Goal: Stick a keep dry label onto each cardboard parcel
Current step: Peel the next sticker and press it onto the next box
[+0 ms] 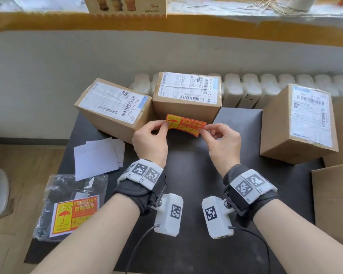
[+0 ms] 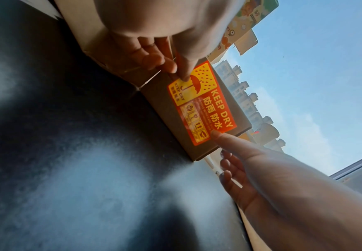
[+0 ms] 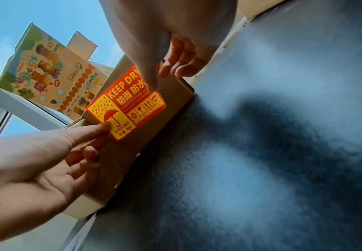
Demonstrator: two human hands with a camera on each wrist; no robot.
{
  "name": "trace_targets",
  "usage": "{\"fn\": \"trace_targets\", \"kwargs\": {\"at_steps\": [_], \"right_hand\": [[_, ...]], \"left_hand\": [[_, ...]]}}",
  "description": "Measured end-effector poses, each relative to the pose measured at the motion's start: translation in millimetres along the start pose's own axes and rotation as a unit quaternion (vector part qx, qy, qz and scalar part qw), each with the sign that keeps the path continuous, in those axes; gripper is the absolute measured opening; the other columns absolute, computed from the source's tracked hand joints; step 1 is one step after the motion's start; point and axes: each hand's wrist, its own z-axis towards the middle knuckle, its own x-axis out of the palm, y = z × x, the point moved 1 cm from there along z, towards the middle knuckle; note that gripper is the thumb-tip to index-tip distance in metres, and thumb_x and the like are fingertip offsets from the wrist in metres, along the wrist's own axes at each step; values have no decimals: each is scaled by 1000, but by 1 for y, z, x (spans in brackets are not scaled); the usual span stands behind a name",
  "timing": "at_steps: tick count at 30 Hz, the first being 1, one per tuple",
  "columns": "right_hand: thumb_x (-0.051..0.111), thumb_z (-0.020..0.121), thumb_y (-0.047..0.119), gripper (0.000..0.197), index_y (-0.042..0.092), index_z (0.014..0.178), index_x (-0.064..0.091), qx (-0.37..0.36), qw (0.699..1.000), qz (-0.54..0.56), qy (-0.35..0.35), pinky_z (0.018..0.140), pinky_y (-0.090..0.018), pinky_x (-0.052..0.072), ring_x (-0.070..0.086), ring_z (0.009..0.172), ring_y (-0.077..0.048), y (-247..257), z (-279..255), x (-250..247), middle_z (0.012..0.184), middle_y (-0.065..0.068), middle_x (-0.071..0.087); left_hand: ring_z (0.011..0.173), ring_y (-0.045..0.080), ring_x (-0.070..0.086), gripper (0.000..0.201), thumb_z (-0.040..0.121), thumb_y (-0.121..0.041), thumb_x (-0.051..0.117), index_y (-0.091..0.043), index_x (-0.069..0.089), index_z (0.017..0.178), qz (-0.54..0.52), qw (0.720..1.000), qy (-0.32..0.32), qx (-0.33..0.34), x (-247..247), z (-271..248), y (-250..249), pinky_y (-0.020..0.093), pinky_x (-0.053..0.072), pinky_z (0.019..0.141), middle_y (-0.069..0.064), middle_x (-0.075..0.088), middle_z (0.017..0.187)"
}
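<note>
The left hand (image 1: pixel 150 139) and right hand (image 1: pixel 223 142) are each pinching an end of the keep dry label (image 1: pixel 184 125), holding it against the middle parcel (image 1: pixel 186 99) front face; it is best levelled, then smoothed outward from one edge.

On the table (image 1: pixel 186 194), three parcels: the middle parcel (image 1: pixel 186 109) at twelve o'clock, the left parcel (image 1: pixel 115 107) touching it at eleven, the right parcel (image 1: pixel 297 125) well apart at two. A label (image 1: pixel 184 125) hangs before the middle parcel's near face — left hand (image 1: pixel 150 139) and right hand (image 1: pixel 224 143) at its ends. Paper sheets (image 1: pixel 97 157) lie at nine; the label bag (image 1: pixel 71 206) at eight.
</note>
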Motion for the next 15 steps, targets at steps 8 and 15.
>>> {"fn": "trace_targets", "kwargs": {"at_steps": [8, 15], "right_hand": [[73, 78, 17, 5, 19, 74, 70, -10, 1000, -1, -1, 66, -21, 42, 45, 58, -6, 7, 8, 7, 65, 2, 56], [73, 78, 20, 8, 16, 72, 71, 4, 1000, -10, -11, 58, -11, 36, 40, 50, -2, 8, 11, 12, 52, 8, 42]], "left_hand": [[74, 14, 65, 9, 79, -20, 73, -14, 77, 85, 15, 1000, 8, 10, -5, 10, -1, 21, 50, 74, -8, 68, 70], [71, 16, 65, 10, 78, -23, 74, -15, 77, 83, 26, 999, 38, 17, -8, 16, 2, 30, 54, 75, -3, 70, 71]]}}
